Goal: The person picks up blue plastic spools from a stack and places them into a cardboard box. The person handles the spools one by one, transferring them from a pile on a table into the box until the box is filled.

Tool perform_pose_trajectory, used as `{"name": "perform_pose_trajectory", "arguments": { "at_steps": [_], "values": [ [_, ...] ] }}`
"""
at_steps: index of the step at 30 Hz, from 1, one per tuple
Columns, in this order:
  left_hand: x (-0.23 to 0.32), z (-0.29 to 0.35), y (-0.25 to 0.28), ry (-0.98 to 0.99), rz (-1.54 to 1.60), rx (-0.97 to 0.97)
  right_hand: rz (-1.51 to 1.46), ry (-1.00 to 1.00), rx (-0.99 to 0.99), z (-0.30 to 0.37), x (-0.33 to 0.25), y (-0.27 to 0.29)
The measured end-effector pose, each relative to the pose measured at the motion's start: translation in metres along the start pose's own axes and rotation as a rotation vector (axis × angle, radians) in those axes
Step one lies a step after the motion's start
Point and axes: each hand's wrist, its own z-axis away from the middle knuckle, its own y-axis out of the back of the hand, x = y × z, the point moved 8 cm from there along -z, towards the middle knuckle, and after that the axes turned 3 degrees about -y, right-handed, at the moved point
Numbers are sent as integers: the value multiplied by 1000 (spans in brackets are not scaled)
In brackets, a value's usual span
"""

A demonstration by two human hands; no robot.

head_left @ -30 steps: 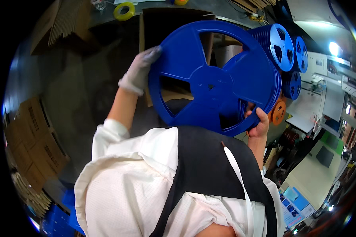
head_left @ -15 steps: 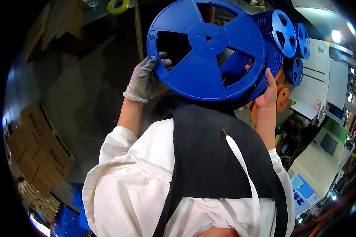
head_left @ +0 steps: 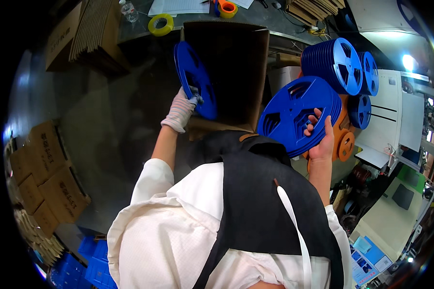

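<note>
My gloved left hand (head_left: 182, 107) is closed on the lower rim of a blue plastic reel (head_left: 190, 72). This reel stands almost edge-on along the left side of an open cardboard box (head_left: 264, 67), whose inside is dark. To the right of the box, a stack of large blue reels (head_left: 287, 108) leans with its spoked face toward me. My bare right hand (head_left: 323, 137) grips the stack's right edge, with its fingers curled over the face. The hand covers part of the rim there.
Behind the stack are more blue reels (head_left: 325, 62), with orange reels (head_left: 345, 146) below. The grey worktable (head_left: 193, 17) carries yellow tape (head_left: 160, 25), a bottle (head_left: 128, 10) and papers. Flat cardboard (head_left: 99, 33) stands at the far left; cartons (head_left: 43, 164) are at the lower left.
The large blue reel before me has swung left in my left hand and turned edge-on, uncovering the cardboard box. My right hand stays at the blue stack.
</note>
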Motion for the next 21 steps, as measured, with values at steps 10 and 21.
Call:
{"name": "perform_pose_trajectory", "arguments": {
  "at_steps": [10, 21],
  "values": [
    [-42, 0, 5, -26, -1021, 300, 11, -18, 54, 1, 17, 25],
    [-71, -31, -3, 5, -970, 327, -2, -11, 126, 3, 25, 49]
  ]
}}
